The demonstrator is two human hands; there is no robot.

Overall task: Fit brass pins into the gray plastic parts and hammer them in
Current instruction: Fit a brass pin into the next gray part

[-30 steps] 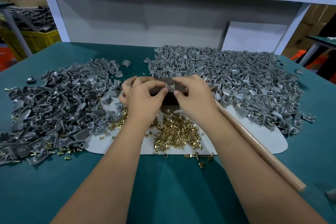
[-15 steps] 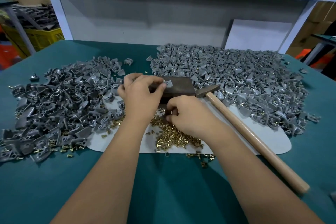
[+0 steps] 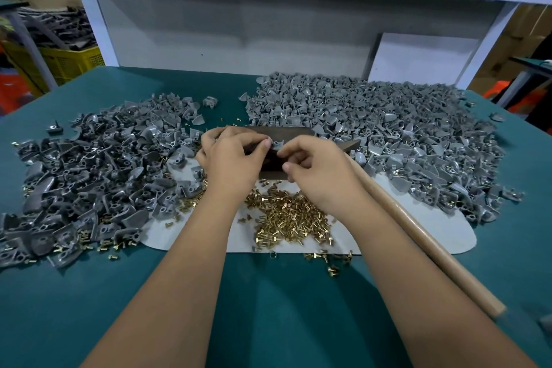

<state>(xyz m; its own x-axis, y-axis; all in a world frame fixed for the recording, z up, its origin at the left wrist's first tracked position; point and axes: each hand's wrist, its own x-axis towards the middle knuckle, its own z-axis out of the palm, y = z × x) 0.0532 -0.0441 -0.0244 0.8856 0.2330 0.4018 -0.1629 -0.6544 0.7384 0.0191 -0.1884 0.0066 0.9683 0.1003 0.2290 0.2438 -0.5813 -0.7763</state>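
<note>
One gray plastic part (image 3: 277,145) sits on top of a dark block (image 3: 286,136) near the middle of the desk (image 3: 89,293), pinched between two hands. The left hand (image 3: 231,158) has its fingers curled, thumb and forefinger nipping the part's left side. The right hand (image 3: 316,166) meets it from the right with forefinger and thumb closed at the part's edge; whether a brass pin is caught in that pinch is too small to tell.

Just nearer the front edge, below the hands, lies one loose heap of brass pins (image 3: 288,215), far too many to count, spread on a pale gray mat (image 3: 442,236), with a few strays spilled off the mat onto the green surface.

Two large heaps of gray parts flank the block. The left heap (image 3: 98,176) reaches toward the desk's left edge, with scattered pins along its near fringe. The right heap (image 3: 388,134) runs toward the back right corner and overlaps the mat.

One hammer lies to the right of the right forearm, its wooden handle (image 3: 418,236) slanting toward the front right corner and its dark head (image 3: 349,145) beside the block.

Behind the desk stands a gray back panel (image 3: 239,30), and off the left edge one yellow crate (image 3: 68,61).
</note>
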